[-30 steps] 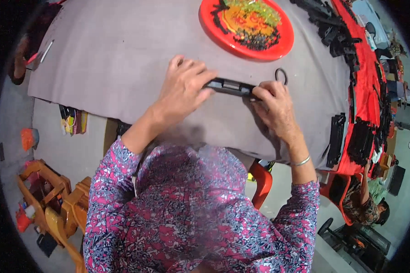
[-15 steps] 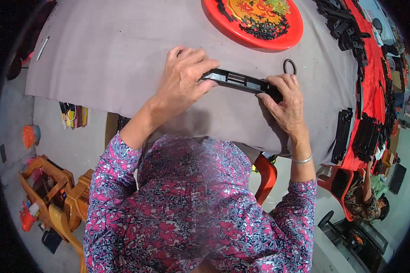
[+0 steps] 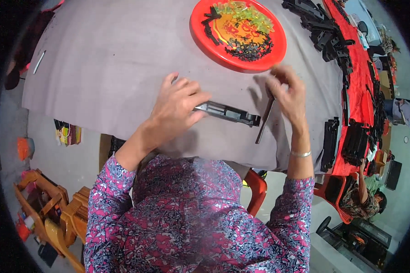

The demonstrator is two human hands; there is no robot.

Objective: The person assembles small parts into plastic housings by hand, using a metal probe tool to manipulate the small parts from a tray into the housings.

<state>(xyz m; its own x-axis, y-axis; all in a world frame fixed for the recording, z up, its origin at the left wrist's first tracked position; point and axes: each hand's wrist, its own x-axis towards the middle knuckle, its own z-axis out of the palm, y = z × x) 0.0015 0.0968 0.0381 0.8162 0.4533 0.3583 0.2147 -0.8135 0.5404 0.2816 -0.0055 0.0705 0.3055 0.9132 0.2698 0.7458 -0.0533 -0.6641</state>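
Observation:
My left hand point(image 3: 180, 102) is closed on one end of a long black plastic housing point(image 3: 232, 113), thumb and fingers pinching it. Slots and raised ribs show along the housing, which is held over the grey cloth. Its far end points right, toward my right hand point(image 3: 289, 93). The fingers of that hand are closed round the upper end of a thin dark metal rod point(image 3: 265, 122). The rod slants down and to the left, its tip just beside the housing's free end. My fingers hide the rod's top.
A red round tray point(image 3: 241, 67) holds small black pieces and yellow-green clear pieces. Black plastic parts point(image 3: 321, 34) are piled at the right, with more black strips on a red cloth point(image 3: 362, 104). A white stick point(image 3: 39, 62) lies far left. Another person point(image 3: 364, 202) sits at right.
My right hand has let go of the housing and taken up the dark rod from the table. My left hand keeps the housing, now lower in view. The view has shifted, showing more tray.

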